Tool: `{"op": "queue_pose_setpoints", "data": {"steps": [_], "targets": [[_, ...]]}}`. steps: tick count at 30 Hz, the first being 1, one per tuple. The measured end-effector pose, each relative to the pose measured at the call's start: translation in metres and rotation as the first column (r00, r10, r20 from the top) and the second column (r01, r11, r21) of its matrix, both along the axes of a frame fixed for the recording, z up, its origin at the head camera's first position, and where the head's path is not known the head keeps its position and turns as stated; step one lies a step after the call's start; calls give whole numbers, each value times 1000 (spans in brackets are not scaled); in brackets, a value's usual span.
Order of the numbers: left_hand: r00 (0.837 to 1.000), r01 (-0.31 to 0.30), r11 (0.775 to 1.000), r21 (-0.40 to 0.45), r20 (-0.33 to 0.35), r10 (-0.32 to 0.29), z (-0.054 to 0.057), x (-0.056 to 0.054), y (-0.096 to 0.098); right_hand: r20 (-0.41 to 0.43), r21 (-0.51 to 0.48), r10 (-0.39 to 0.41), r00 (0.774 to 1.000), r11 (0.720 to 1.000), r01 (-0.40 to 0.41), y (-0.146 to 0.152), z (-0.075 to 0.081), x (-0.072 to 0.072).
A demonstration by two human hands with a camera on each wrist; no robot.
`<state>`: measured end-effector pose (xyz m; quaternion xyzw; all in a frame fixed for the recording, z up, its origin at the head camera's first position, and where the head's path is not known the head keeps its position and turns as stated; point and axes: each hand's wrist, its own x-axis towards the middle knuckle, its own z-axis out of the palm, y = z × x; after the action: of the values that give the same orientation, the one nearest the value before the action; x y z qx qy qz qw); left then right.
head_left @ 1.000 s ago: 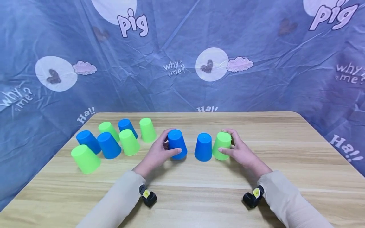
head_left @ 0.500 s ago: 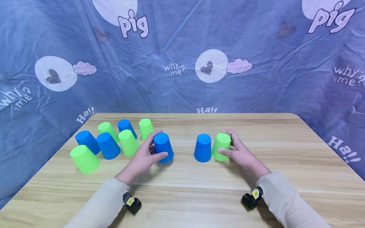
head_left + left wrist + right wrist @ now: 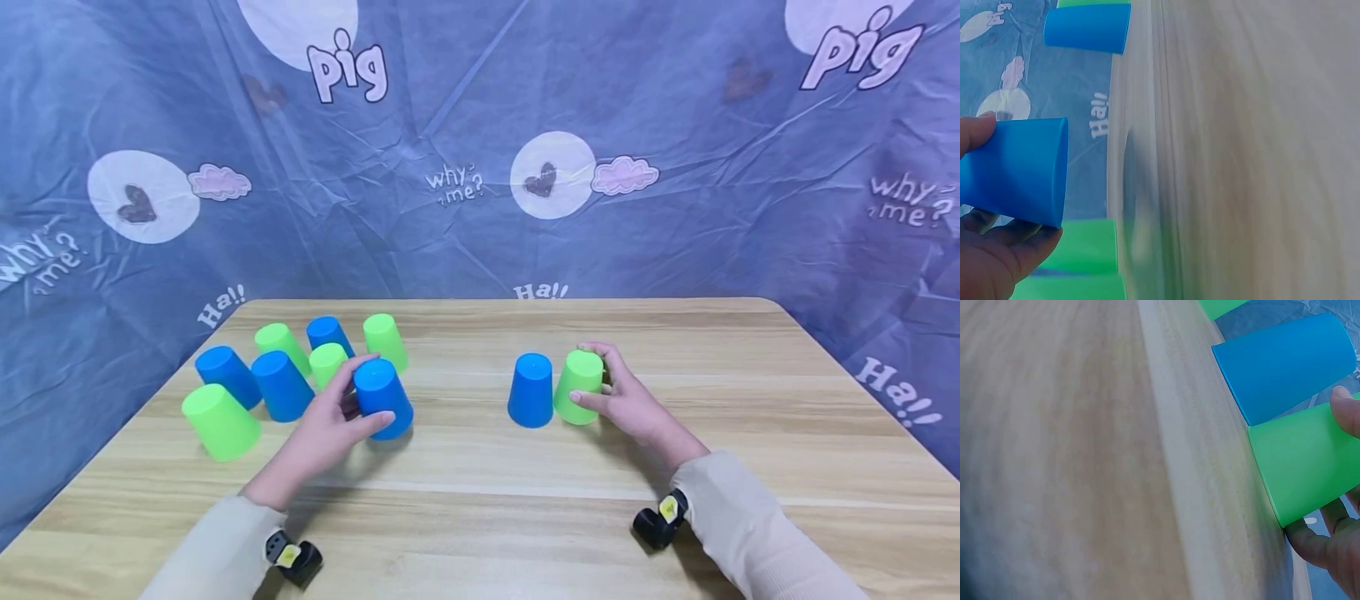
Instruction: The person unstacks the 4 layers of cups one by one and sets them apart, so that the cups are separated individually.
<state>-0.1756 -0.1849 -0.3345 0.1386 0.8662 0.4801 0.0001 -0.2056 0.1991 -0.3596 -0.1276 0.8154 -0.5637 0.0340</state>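
Observation:
My left hand (image 3: 330, 429) grips an upside-down blue cup (image 3: 384, 400), thumb on its near side and fingers behind. In the left wrist view that blue cup (image 3: 1016, 172) is held a little off the wooden surface, its shadow lying on the table. On the right, my right hand (image 3: 626, 400) holds an upside-down green cup (image 3: 579, 387) that stands on the table. Close beside it, to its left, another blue cup (image 3: 531, 392) stands upside down. The right wrist view has the green cup (image 3: 1307, 465) rim-down, between thumb and fingers.
At the table's left stand several more upside-down cups, among them a near green cup (image 3: 221, 423), a blue cup (image 3: 282, 387) and a back green cup (image 3: 386, 343). The wooden table (image 3: 480, 517) ends at a printed blue cloth (image 3: 450, 233) behind.
My left hand has carried the blue cup leftward, away from the middle and toward the group of cups. The right hand stays on the green cup, nearly unmoved.

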Motion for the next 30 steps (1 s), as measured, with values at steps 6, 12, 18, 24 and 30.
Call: {"op": "queue_pose_setpoints", "data": {"steps": [6, 12, 18, 24, 30], "targets": [[997, -71, 997, -39, -35, 69, 1, 10, -22, -3, 7, -2, 1000, 1000, 2, -1, 3, 1], [992, -113, 992, -53, -64, 110, 4, 19, -41, 4, 6, -7, 1000, 1000, 7, -1, 5, 2], [987, -149, 987, -57, -66, 145, 6, 27, -52, -2, 6, -7, 1000, 1000, 7, -1, 4, 2], [979, -201, 978, -61, -9, 201, 4, 29, -64, -2, 9, -1, 1000, 1000, 1, -1, 3, 1], [966, -240, 967, -83, 80, 246, 3, 28, -71, 3, 3, -2, 1000, 1000, 2, -1, 1, 0]]}}
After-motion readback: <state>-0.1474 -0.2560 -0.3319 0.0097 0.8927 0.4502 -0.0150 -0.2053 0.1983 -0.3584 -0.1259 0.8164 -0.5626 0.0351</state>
